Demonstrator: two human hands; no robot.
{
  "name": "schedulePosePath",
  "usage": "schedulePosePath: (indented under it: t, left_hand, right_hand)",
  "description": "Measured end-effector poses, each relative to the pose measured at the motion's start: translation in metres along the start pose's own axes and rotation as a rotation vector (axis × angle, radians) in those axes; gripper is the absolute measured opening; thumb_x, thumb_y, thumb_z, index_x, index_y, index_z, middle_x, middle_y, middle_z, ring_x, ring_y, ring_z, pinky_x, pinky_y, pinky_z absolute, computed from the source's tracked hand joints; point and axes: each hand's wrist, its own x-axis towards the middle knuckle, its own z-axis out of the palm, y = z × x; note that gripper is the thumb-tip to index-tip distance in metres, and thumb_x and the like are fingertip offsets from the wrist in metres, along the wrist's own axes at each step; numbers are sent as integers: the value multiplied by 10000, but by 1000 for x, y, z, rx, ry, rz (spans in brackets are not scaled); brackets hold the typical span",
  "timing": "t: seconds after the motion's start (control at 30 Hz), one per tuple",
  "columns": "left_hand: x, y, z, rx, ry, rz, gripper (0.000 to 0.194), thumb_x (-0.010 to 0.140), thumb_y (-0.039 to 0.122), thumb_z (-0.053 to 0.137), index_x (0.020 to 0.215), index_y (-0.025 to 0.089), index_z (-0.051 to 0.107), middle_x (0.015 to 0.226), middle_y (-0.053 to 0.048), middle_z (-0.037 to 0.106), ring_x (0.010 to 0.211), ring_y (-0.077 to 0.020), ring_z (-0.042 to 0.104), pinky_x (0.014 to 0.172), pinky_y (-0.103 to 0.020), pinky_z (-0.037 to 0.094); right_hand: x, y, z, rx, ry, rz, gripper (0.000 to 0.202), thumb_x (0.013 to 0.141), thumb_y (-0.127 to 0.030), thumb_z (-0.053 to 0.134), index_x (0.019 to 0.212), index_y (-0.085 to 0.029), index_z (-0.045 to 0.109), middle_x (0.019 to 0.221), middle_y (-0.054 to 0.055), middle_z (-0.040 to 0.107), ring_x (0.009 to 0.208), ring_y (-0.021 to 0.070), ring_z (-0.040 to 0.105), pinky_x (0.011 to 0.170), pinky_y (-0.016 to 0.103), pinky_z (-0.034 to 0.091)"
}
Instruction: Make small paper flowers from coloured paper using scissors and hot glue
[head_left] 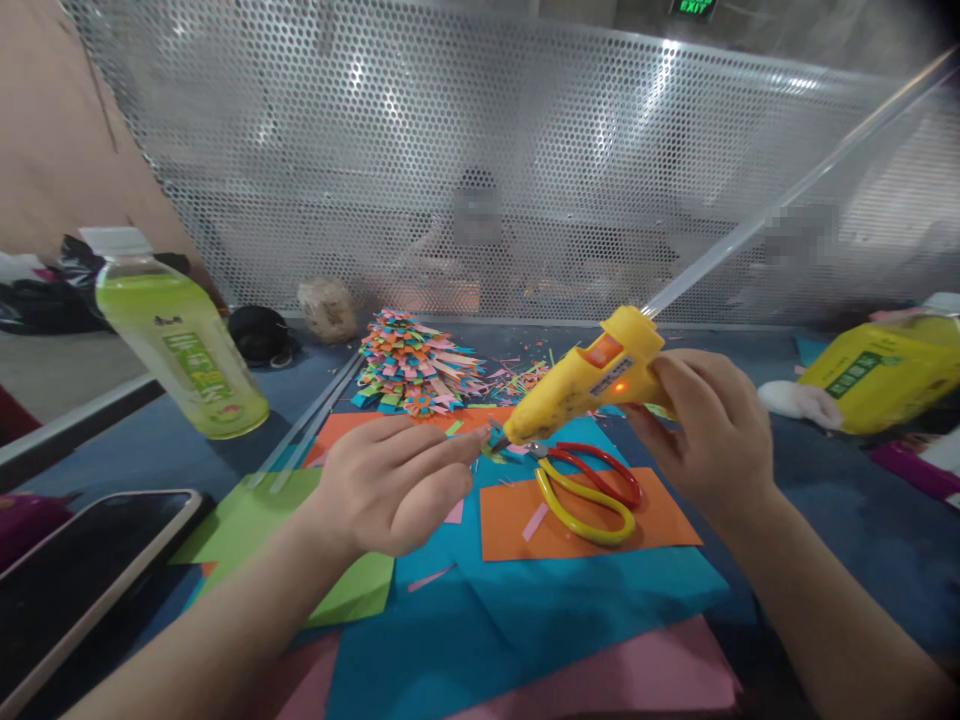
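Note:
My right hand [709, 425] is wrapped round the handle of a yellow glue gun [581, 375], whose orange light is lit. A long clear glue stick [750, 225] sticks out of its back. The nozzle points down and left, close to the fingertips of my left hand [409, 475]. Those fingertips are pinched together near a small bit of paper, too small to make out clearly. Below the nozzle, scissors [589, 500] with red and yellow handles lie on an orange sheet [510, 525]. Behind my left hand stands a cone of many-coloured paper strips [409, 365].
Blue paper [450, 620] and green paper [356, 590] cover the front. At the left are a green drink bottle [187, 345], clear glue sticks [311, 415] and a phone [82, 580]. A yellow pack [870, 375] lies right. A perforated metal screen [375, 150] stands behind.

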Motion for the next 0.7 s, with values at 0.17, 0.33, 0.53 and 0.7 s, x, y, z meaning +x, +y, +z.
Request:
schedulePosePath:
  t: [0.17,0.33,0.53,0.7]
  left_hand:
    - [-1,0,0,0,-10,-13,80,747,76,515,773,152,510,770,-47,714,537,-120,602,455,-258,437]
    - [-3,-2,1,-9,4,8,82,727,66,535,742,142,506,781,-62,709,565,-127,610,463,-257,449]
    - [-6,-4,0,7,-15,-10,66,696,74,576,741,109,543,767,-68,708,595,-147,628,490,-265,473]
    - [-6,-5,-1,53,4,-17,47,729,100,548,752,141,556,743,-34,709,593,-125,624,506,-241,480]
  right_hand:
    - [1,0,-1,5,2,-1,382,788,-253,520,1149,-218,399,873,69,569,729,199,561,592,316,438]
    - [1,2,-1,-1,-12,7,376,792,-265,519,1146,-231,400,874,65,569,722,197,561,599,318,438]
    - [-1,6,-2,-14,4,-3,408,778,-256,540,1154,-217,387,876,71,577,727,200,559,592,313,436]
    - [0,7,-2,-28,-4,-7,390,792,-268,519,1156,-222,387,878,64,575,725,196,560,605,315,432]
